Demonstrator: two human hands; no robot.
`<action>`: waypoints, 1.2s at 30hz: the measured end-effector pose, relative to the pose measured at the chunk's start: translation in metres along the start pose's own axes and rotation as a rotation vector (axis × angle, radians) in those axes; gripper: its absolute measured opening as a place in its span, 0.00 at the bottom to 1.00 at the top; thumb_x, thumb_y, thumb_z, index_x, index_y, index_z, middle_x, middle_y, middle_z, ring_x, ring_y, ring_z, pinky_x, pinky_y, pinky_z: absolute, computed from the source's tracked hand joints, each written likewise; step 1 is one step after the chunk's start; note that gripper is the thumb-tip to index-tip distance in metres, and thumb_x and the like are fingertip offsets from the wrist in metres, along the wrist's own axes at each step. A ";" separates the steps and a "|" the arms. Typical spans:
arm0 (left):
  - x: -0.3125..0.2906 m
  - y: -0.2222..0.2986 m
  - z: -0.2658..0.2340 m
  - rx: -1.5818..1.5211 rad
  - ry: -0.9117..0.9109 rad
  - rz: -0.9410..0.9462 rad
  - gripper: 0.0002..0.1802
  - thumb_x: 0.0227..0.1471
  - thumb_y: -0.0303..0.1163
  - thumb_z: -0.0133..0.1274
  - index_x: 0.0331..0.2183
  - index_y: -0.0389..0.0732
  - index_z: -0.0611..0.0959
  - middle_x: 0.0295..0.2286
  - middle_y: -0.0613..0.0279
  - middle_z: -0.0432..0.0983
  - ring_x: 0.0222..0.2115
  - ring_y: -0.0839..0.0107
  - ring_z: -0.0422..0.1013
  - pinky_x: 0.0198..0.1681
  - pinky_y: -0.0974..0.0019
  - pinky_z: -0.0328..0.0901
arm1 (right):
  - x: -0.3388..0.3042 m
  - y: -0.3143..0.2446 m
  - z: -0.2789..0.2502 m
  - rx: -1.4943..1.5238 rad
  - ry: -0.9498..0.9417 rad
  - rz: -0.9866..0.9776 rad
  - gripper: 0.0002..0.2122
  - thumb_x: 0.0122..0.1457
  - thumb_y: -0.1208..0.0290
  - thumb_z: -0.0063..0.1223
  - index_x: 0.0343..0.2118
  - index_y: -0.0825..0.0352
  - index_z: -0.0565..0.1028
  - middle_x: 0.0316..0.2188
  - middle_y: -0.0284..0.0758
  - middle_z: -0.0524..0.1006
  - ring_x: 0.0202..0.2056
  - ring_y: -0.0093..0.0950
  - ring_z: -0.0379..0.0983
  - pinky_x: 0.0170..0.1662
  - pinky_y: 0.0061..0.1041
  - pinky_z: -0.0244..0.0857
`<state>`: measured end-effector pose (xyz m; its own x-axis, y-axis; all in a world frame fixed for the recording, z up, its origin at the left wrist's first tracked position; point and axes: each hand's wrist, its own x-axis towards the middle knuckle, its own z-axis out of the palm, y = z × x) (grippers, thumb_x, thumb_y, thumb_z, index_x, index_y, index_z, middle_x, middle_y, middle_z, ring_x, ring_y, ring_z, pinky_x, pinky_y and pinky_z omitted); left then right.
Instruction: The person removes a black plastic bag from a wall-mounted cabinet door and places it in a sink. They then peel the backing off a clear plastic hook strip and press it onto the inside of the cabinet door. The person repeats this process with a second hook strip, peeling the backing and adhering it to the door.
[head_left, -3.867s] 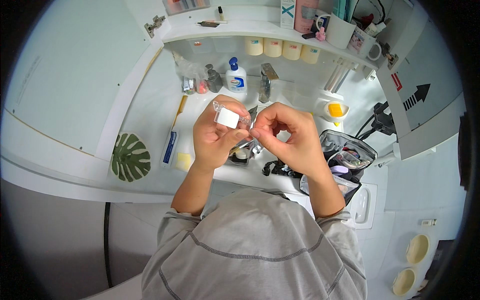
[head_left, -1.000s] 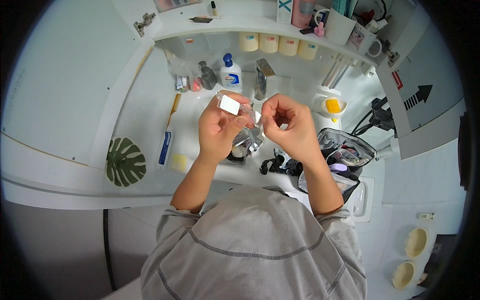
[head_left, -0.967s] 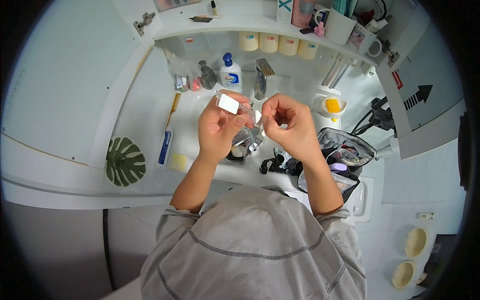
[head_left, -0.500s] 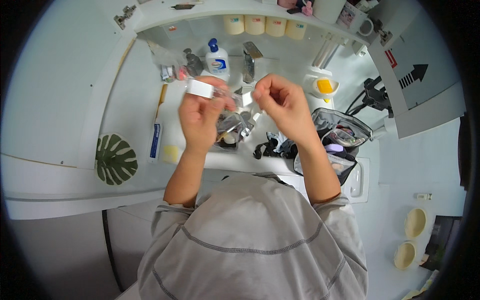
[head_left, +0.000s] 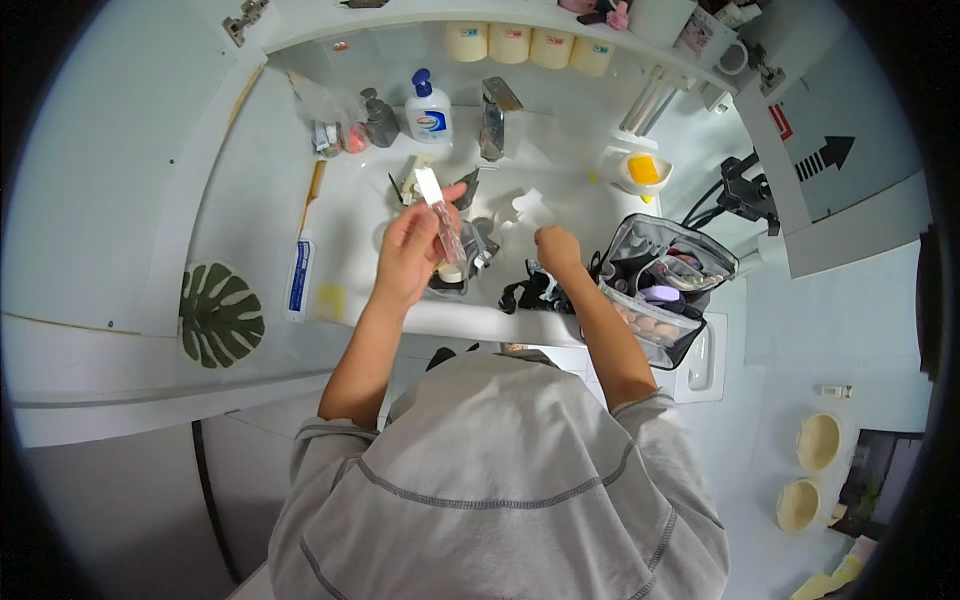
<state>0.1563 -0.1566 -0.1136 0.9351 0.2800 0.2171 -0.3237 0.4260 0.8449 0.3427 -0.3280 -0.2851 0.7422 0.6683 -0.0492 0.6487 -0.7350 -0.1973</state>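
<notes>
My left hand (head_left: 408, 250) is closed around a slim clear container (head_left: 448, 235) with a white end (head_left: 428, 185), tilted above the sink. Below it a dark tray (head_left: 450, 288) with small tools and a round white item is partly covered by the hand. My right hand (head_left: 558, 248) is curled closed; whatever it may hold is hidden. Just beyond that hand lies a crumpled white piece (head_left: 530, 208), like tissue. Beside the right wrist a black tangled item (head_left: 530, 288) rests at the sink's near side.
An open grey bag (head_left: 665, 285) with pouches stands right of my right forearm. Behind are a pump bottle (head_left: 429, 115), a dark pump bottle (head_left: 380, 120) and the tap (head_left: 493, 120). A soap dish (head_left: 643, 173) holds a yellow item. A long blue-and-white box (head_left: 299, 280) lies at left.
My right hand has moved away from the container, down and to the right, and curled closed. The container in my left hand has turned more upright. The crumpled white piece is now in plain view.
</notes>
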 end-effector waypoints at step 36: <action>-0.003 0.039 0.072 0.232 -0.190 -0.005 0.23 0.56 0.32 0.42 0.52 0.36 0.64 0.24 0.71 0.65 0.20 0.85 0.60 0.22 0.80 0.58 | -0.081 -0.109 -0.267 0.818 0.670 -0.711 0.06 0.44 0.80 0.56 0.26 0.68 0.71 0.21 0.33 0.70 0.22 0.25 0.68 0.23 0.20 0.61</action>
<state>0.1515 -0.2025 -0.0462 0.9540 0.1032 0.2814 -0.2976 0.2130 0.9306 0.2569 -0.3328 0.0018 0.3692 0.5203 0.7701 0.8219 0.2040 -0.5319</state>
